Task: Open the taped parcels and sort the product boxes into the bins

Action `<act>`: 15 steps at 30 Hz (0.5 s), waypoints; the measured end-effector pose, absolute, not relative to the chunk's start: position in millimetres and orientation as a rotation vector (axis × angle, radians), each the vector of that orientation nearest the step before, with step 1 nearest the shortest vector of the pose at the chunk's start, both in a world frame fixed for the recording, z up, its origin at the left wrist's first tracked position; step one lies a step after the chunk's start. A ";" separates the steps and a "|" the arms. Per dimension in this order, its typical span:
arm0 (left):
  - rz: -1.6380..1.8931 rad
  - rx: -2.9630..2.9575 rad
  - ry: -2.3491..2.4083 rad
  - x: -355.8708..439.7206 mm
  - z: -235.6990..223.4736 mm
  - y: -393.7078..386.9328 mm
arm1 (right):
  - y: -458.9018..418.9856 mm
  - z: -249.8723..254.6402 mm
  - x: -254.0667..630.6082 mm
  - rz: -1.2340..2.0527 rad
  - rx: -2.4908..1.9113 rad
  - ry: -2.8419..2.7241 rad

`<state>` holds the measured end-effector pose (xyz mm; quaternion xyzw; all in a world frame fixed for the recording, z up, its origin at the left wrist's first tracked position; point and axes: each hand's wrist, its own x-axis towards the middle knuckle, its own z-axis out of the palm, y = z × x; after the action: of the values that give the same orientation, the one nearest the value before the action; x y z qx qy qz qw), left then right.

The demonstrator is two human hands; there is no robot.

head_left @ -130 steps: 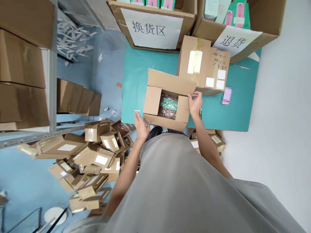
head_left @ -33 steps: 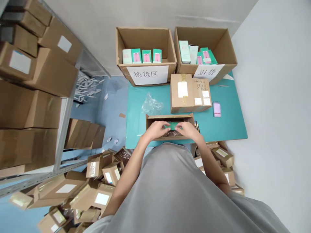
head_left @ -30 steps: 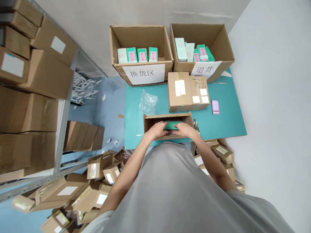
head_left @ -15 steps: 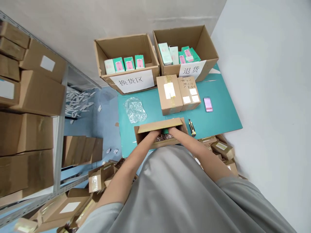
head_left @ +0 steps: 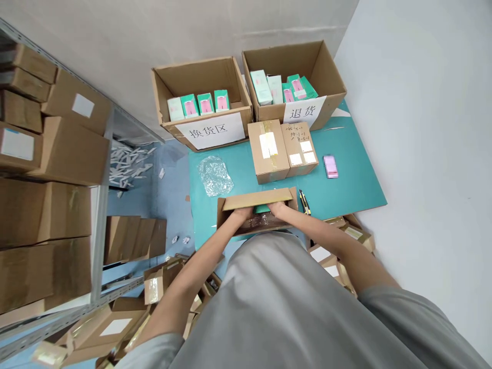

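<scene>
An open cardboard box sits at the table's front edge, close against my body. Its raised far flap overhangs the opening. Down inside, part of a green box shows between my hands. My left hand is closed at its left end, and my right hand is closed at its right end. The flap covers most of my fingertips. Shiny clear plastic or tape lies along the near side of the opening. A yellow and black box cutter lies just right of the carton.
Two closed cartons stand beyond the open box. Behind them are two large labelled boxes holding green and white packages. Crumpled clear plastic lies left, a phone right. Shelves of cartons line the left; more cartons lie below.
Both hands show slightly more above the open box, and its opening has tilted a little more into view. My forearms have spread slightly apart. The head view has shifted a little.
</scene>
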<state>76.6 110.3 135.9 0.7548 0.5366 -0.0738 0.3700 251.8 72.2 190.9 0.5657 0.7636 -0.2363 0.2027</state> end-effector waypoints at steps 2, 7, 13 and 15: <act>-0.249 1.988 1.369 65.9 146.3 109.7 | 73.1 192.7 254.5 -0.644 1.599 2.054; -0.099 2.170 1.347 27.4 174.7 88.6 | 56.7 214.2 273.1 -0.614 1.762 2.085; 0.377 1.968 1.519 7.7 192.7 74.4 | 59.8 239.5 283.6 -0.751 2.001 2.468; 0.601 1.815 1.562 7.0 196.6 74.6 | 73.2 249.5 284.6 -0.863 2.122 2.622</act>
<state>7.0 74.6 196.6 0.6941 0.5971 0.2299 0.3300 284.6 73.2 249.5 0.6007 0.7422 -0.2444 -0.1691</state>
